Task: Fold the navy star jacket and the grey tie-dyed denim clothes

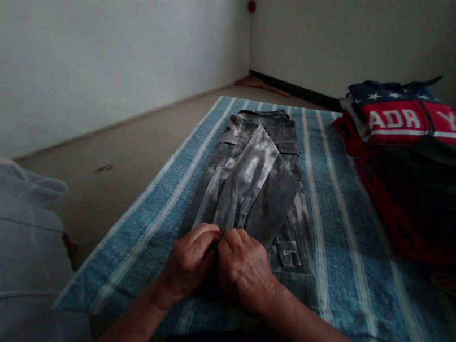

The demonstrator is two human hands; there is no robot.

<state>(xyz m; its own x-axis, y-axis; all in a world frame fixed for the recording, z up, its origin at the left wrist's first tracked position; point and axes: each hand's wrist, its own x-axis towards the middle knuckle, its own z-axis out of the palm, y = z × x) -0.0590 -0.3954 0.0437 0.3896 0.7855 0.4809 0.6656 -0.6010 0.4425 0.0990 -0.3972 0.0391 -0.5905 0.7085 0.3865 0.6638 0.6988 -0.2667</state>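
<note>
A grey mottled jacket (pixel 239 178) lies lengthwise on a blue striped cloth, with flap pockets on both sides and its sleeves laid over the front. At its near part, my left hand (pixel 191 262) is closed in a pinch on the gathered fabric. Right beside it, my right hand (pixel 243 265) pinches the same fabric, knuckles up. The fingertips of both hands meet and largely hide the bit of cloth between them. A small buttoned tab (pixel 289 254) shows to the right of my right hand.
Blue cloth with white stripes (pixel 151 222) covers the table. On the right stand piled clothes, including a red and navy lettered garment (pixel 419 122) and a dark one (pixel 439 191). White sheeting (pixel 5 252) is at lower left. Walls rise behind and on the left.
</note>
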